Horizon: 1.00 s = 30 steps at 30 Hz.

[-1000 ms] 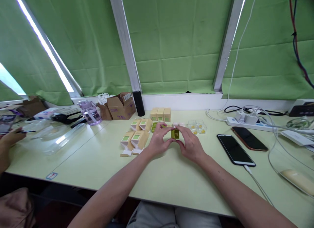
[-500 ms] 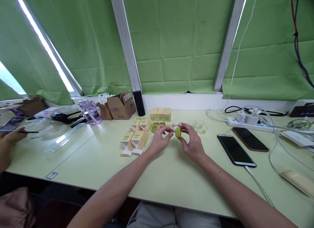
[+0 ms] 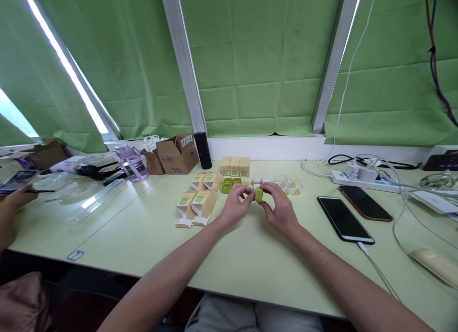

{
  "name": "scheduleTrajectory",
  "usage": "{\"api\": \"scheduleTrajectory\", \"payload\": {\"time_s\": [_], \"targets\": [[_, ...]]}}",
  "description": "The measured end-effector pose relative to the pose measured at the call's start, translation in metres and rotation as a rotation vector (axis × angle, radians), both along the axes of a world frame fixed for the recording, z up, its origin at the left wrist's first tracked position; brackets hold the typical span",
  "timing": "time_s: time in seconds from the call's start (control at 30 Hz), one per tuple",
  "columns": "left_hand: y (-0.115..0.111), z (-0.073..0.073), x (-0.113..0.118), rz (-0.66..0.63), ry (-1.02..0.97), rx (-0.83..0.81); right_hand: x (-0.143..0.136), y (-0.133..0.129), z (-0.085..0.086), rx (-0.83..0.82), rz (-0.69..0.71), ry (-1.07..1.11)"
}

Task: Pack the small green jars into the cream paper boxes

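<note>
— Right hand (image 3: 281, 209) first: what is it doing in the head view?

— Mine is pinched on the small green case (image 3: 258, 194), forefinger above and thumb below, at its right side.

— And your left hand (image 3: 235, 204)?

— At the small green case's left side, finger and thumb tips drawn close together. I can't tell whether they grip it or only come right up to it.

— What has just changed?

— A second ago its hollow side faced me; now I see a smooth outer side. Half a second ago my left fingertips stood a little off it, and they have since closed in. I'd judge that I'm handling it with both hands now, the right one steadying it.

— So where does it lie?

— Between my two hands, at the right fingertips. Just beyond the case, to its left, sits a green tray (image 3: 226, 184); beyond it to the right, a clear tray (image 3: 288, 183) with yellow bits inside. Four boxes with flaps out (image 3: 203, 203) stand well to the case's left, and three closed boxes (image 3: 234, 167) farther beyond it.
</note>
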<state>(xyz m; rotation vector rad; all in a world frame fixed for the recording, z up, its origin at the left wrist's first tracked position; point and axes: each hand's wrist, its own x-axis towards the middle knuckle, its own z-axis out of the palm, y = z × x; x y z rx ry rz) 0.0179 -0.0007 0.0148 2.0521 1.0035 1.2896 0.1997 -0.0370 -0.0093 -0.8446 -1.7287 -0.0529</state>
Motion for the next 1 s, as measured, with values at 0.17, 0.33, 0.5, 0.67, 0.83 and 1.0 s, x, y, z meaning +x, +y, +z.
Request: {"api": "scheduleTrajectory", "payload": {"time_s": [0.17, 0.33, 0.5, 0.67, 0.83, 1.0], "targets": [[0.0002, 0.0006, 0.0004, -0.006, 0.003, -0.020, -0.0009, 0.0024, -0.0031, -0.052, 0.019, 0.044], [0.0008, 0.0010, 0.0005, -0.017, -0.021, -0.055, -0.0017, 0.0020, -0.0028, -0.086, 0.029, 0.069], [0.0004, -0.0001, 0.0008, -0.027, -0.047, -0.080, -0.0013, 0.0023, -0.0023, -0.091, 0.033, 0.073], [-0.0007, 0.0014, 0.0003, -0.019, -0.044, -0.086, -0.0024, 0.0012, -0.0009, -0.087, 0.040, 0.084], [-0.0001, 0.0020, -0.0009, -0.015, -0.044, -0.084, -0.0029, 0.0009, -0.0001, -0.101, 0.040, 0.090], [0.0005, 0.0010, -0.0011, -0.025, -0.056, -0.093, -0.0021, 0.0017, -0.0010, -0.113, 0.043, 0.096]]}}
